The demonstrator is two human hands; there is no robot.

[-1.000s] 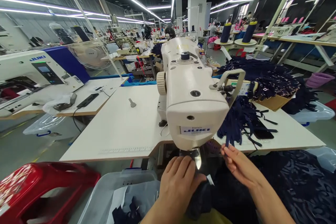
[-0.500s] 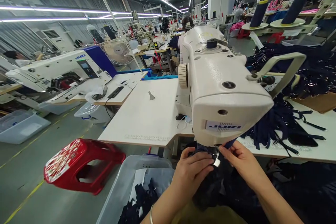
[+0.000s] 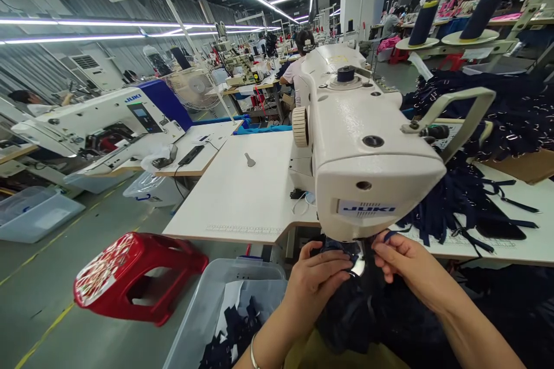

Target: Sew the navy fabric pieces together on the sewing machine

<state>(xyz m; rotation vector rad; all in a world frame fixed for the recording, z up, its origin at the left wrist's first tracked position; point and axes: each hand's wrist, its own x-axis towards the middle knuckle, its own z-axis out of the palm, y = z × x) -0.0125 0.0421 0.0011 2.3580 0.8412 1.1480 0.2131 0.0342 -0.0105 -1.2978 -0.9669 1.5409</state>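
Observation:
A white JUKI sewing machine [image 3: 376, 179] stands in front of me, its needle area just above my hands. My left hand [image 3: 315, 279] lies with its fingers together on dark navy fabric [image 3: 346, 317], left of the needle area, holding it there. On the right, my right hand [image 3: 404, 262] pinches a narrow navy strap [image 3: 392, 235] between thumb and fingertips, close beside the machine head. A bright metal part [image 3: 359, 262] shows between the hands. The fabric hangs below the machine toward my lap; its stitching point is mostly hidden.
Many navy straps with metal buckles [image 3: 489, 115] are heaped on the right, near a black phone [image 3: 502, 229]. A flat grey metal piece [image 3: 250, 159] lies on the white tabletop [image 3: 234, 202]. Below left are a clear plastic bin [image 3: 194, 311] and a red stool [image 3: 168, 259]. Another person [image 3: 294, 72] sits ahead.
My right hand has shifted slightly right, away from the needle area, with the strap in its fingers. My left hand stays nearly in place. The person ahead shows more.

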